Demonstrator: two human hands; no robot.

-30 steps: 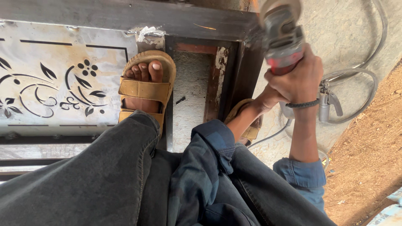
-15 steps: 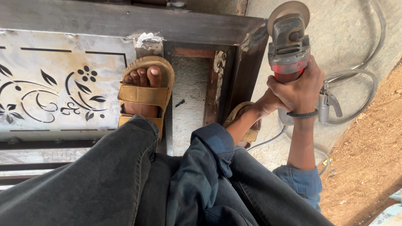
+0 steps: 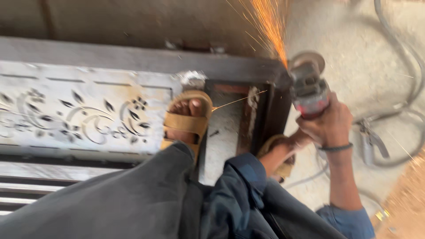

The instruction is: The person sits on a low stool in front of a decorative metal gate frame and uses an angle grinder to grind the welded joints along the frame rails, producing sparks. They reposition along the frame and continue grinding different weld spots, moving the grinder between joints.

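Observation:
My right hand (image 3: pixel 328 125) grips a grey and red angle grinder (image 3: pixel 308 87). Its disc touches the corner of a dark steel gate frame (image 3: pixel 248 68) lying flat on the ground. Orange sparks (image 3: pixel 270 26) fly up and away from the disc. The other hand, my left hand (image 3: pixel 297 140), shows only partly below the grinder, near the frame's right edge; what it holds is hidden. My left foot in a tan sandal (image 3: pixel 188 120) stands on the gate.
A cut-out sheet panel with floral pattern (image 3: pixel 79 115) fills the gate's left part. Grey cables (image 3: pixel 405 79) and a small clamp (image 3: pixel 372 141) lie on the concrete floor at right. Reddish soil (image 3: pixel 405 199) borders the lower right. My dark trousers (image 3: pixel 146 199) cover the foreground.
The grinder has come down onto the frame's corner and sparks now fly. The view has shifted and blurred slightly.

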